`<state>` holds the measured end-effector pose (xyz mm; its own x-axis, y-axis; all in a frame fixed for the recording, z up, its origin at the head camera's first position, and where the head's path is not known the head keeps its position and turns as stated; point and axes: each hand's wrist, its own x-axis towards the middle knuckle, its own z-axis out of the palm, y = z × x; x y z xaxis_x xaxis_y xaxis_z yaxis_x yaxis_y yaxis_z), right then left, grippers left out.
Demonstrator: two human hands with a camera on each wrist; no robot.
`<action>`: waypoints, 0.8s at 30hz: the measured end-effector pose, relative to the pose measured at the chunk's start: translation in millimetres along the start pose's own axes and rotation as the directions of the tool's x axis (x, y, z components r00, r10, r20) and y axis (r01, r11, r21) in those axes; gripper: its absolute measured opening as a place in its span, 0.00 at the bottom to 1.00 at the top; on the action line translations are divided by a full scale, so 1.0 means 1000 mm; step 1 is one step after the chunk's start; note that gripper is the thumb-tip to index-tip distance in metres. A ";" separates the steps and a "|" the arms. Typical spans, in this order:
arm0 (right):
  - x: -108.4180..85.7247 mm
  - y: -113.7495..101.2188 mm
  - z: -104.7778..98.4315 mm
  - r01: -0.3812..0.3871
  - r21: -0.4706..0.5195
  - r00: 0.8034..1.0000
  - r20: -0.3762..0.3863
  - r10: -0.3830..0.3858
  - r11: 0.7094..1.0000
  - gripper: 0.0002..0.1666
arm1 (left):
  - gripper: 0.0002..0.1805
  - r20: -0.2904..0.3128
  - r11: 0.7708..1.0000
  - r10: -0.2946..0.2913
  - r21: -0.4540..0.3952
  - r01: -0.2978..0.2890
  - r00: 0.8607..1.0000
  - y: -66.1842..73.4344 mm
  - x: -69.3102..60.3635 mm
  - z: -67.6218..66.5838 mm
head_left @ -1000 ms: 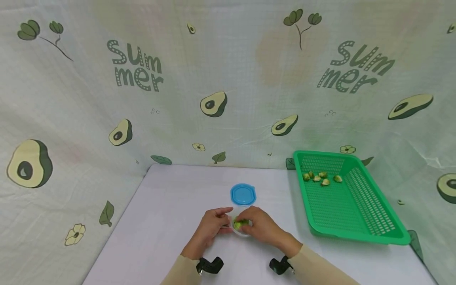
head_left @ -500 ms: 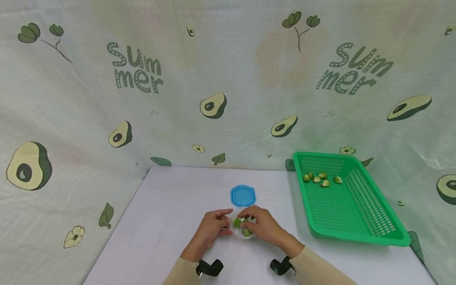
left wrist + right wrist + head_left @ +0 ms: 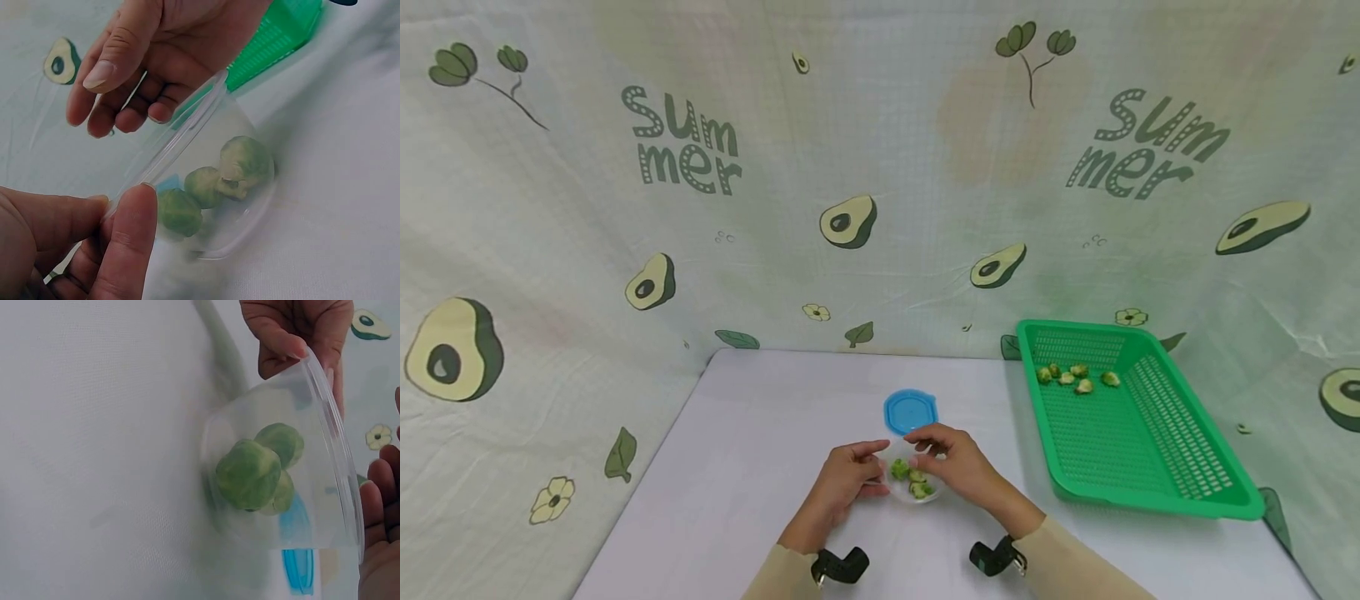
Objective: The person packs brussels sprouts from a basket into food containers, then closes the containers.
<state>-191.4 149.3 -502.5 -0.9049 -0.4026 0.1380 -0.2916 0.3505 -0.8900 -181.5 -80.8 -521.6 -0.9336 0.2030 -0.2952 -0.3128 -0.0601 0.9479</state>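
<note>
A clear plastic container (image 3: 319, 481) stands on the white table, with three green Brussels sprouts (image 3: 920, 490) inside. Through its wall in the left wrist view, the sprouts (image 3: 244, 159) lie on the bottom. My left hand (image 3: 850, 475) pinches the container's rim between thumb and finger, as the left wrist view shows up close. Over the far right side of the rim hovers my right hand (image 3: 958, 462); its fingers are loosely bent and hold nothing. In the left wrist view the right hand (image 3: 169, 56) is just above the opening.
A blue lid (image 3: 911, 412) lies on the table (image 3: 790, 408) behind the container. To the right stands a green plastic basket (image 3: 1120, 450) with several Brussels sprouts (image 3: 1083, 386) at its far left. A printed curtain (image 3: 917, 150) hangs behind the table.
My right hand has let go of a sprout in the container and lifted up and slightly right, uncovering the sprouts. The left hand has stayed at the rim.
</note>
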 end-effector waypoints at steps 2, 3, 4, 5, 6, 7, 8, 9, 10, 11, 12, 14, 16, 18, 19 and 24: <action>0.000 0.001 -0.001 -0.005 0.018 1.000 -0.012 0.005 1.000 0.18 | 0.27 -0.001 1.000 0.000 0.000 0.000 1.000 0.000 0.000 0.000; 0.000 0.001 -0.001 -0.006 0.028 1.000 -0.016 0.007 1.000 0.18 | 0.27 -0.001 1.000 0.001 0.001 -0.001 1.000 0.000 0.000 0.000; 0.000 0.001 -0.002 -0.006 0.034 1.000 -0.019 0.007 0.999 0.19 | 0.26 -0.002 1.000 0.001 0.002 -0.001 1.000 0.001 0.000 0.000; 0.000 0.001 -0.002 -0.010 0.042 1.000 -0.020 0.011 0.999 0.19 | 0.26 -0.001 1.000 0.001 0.002 -0.001 1.000 0.001 0.000 0.000; 0.000 0.001 -0.003 -0.013 0.052 1.000 -0.021 0.014 0.999 0.20 | 0.26 -0.001 1.000 0.001 0.003 -0.001 1.000 0.000 0.000 0.000; 0.000 0.001 -0.003 -0.017 0.061 1.000 -0.019 0.018 0.998 0.20 | 0.26 0.000 1.000 -0.001 0.002 0.001 1.000 0.000 0.000 0.000; 0.000 0.001 -0.004 -0.020 0.072 1.000 -0.016 0.021 0.997 0.21 | 0.26 0.000 1.000 -0.002 0.002 0.002 1.000 0.001 -0.001 0.000; 0.000 0.001 -0.004 -0.021 0.086 1.000 -0.013 0.022 0.996 0.21 | 0.26 0.000 1.000 -0.004 0.001 0.004 1.000 0.001 -0.001 0.000; 0.000 0.001 -0.005 -0.024 0.096 1.000 -0.011 0.025 0.995 0.22 | 0.26 -0.002 1.000 -0.007 0.001 0.007 1.000 0.001 -0.001 0.000; 0.001 0.001 -0.006 -0.025 0.103 1.000 -0.010 0.026 0.994 0.22 | 0.26 -0.003 1.000 -0.008 0.002 0.008 1.000 0.001 -0.001 0.000; 0.001 0.001 -0.006 -0.028 0.111 1.000 -0.010 0.030 0.993 0.22 | 0.26 -0.005 1.000 -0.008 0.004 0.008 1.000 0.001 -0.001 0.000; 0.002 0.000 -0.008 -0.036 0.124 0.999 -0.010 0.037 0.992 0.22 | 0.26 -0.009 1.000 -0.006 0.008 0.006 1.000 0.002 -0.001 0.000; 0.002 -0.001 -0.010 -0.049 0.124 0.999 -0.011 0.051 0.991 0.22 | 0.26 -0.011 1.000 -0.004 0.015 0.004 1.000 0.001 -0.001 0.000; 0.002 -0.002 -0.011 -0.058 0.117 0.998 -0.011 0.060 0.991 0.21 | 0.26 -0.012 1.000 -0.009 0.022 0.010 1.000 0.001 -0.001 0.000; 0.002 -0.003 -0.012 -0.057 0.113 0.998 -0.010 0.059 0.992 0.21 | 0.26 -0.011 1.000 -0.011 0.025 0.011 1.000 0.001 -0.001 0.000; 0.001 -0.010 -0.018 -0.024 0.094 0.999 -0.042 0.028 0.995 0.21 | 0.26 -0.008 0.999 -0.015 0.042 0.015 1.000 0.003 0.001 0.000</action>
<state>-195.1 160.8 -485.7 -0.9248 -0.3570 0.1314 -0.2398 0.2789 -0.9299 -183.5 -80.9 -519.5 -0.9302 0.1965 -0.3102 -0.3194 -0.0163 0.9475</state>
